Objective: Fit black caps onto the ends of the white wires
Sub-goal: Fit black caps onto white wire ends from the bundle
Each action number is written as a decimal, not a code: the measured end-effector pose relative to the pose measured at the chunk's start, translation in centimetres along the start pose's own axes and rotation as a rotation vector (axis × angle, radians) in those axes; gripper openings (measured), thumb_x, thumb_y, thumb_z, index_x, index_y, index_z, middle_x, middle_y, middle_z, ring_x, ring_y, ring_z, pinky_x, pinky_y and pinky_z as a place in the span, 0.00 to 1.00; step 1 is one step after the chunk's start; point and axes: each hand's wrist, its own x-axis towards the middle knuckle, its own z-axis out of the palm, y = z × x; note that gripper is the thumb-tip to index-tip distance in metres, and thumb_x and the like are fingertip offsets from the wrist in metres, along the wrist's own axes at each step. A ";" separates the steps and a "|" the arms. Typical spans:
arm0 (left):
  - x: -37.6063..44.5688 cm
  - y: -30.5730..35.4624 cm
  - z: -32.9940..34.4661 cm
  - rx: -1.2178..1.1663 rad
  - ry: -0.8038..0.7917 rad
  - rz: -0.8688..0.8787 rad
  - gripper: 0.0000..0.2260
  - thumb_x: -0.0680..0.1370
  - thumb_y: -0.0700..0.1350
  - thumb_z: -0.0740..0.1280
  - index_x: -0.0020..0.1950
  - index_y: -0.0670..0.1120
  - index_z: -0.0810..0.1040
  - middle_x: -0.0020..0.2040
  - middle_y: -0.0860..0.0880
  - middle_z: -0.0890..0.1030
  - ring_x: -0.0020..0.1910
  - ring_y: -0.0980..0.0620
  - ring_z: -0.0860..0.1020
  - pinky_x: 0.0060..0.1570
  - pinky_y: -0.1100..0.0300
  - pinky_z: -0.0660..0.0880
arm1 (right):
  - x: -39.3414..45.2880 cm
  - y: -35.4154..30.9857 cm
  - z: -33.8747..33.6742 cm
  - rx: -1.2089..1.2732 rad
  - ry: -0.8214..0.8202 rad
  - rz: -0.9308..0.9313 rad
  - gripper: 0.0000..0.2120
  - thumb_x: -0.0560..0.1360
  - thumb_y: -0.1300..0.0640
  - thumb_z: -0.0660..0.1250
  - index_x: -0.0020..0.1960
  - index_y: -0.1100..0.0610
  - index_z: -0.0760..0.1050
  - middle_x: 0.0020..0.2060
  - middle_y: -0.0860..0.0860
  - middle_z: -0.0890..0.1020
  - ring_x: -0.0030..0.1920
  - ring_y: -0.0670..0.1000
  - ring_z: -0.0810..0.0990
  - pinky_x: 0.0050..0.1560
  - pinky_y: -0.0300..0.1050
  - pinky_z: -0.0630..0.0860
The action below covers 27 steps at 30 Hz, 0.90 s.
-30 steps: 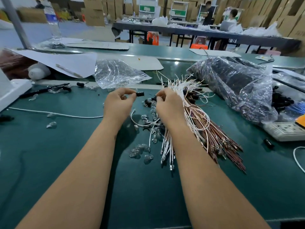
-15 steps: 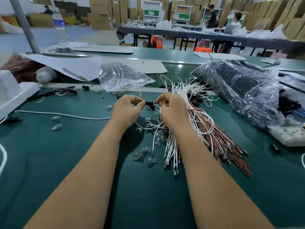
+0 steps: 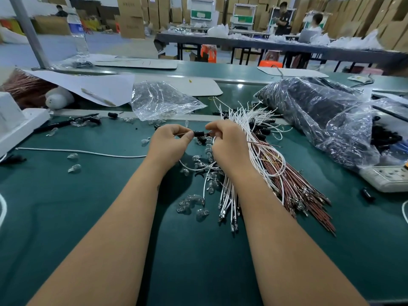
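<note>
Small black plastic cap (image 3: 199,133) sits between both pinches: left hand (image 3: 170,143) steadies a thin wire end, right hand (image 3: 227,146) pinches the cap side, aligning them; white wire bundle (image 3: 247,129) just right of the grip

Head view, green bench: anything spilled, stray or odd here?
Yes. Small clear bulbs lie scattered loose on the green mat, a few far left of the white wires. One black cap sits alone by the power strip. Nothing looks damaged.
</note>
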 end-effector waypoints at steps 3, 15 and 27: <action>-0.1 0.2 0.0 0.001 -0.004 0.036 0.03 0.77 0.46 0.68 0.47 0.48 0.82 0.33 0.58 0.74 0.31 0.61 0.71 0.34 0.64 0.67 | -0.1 -0.1 -0.1 -0.002 0.007 -0.020 0.22 0.72 0.76 0.57 0.60 0.60 0.77 0.41 0.51 0.77 0.45 0.50 0.76 0.40 0.30 0.67; -0.4 0.7 0.4 0.075 0.017 0.190 0.02 0.76 0.43 0.70 0.44 0.47 0.78 0.42 0.48 0.77 0.41 0.51 0.75 0.43 0.60 0.72 | -0.2 -0.4 0.1 -0.017 -0.031 -0.067 0.14 0.76 0.68 0.59 0.57 0.62 0.79 0.49 0.57 0.82 0.51 0.56 0.78 0.52 0.47 0.75; 0.5 -1.8 -3.5 0.618 0.278 -0.071 0.13 0.74 0.40 0.64 0.56 0.50 0.80 0.60 0.45 0.76 0.62 0.42 0.68 0.60 0.48 0.62 | 0.2 1.2 -0.9 -0.331 0.049 -0.034 0.06 0.80 0.61 0.61 0.54 0.60 0.76 0.43 0.53 0.81 0.41 0.50 0.75 0.45 0.44 0.71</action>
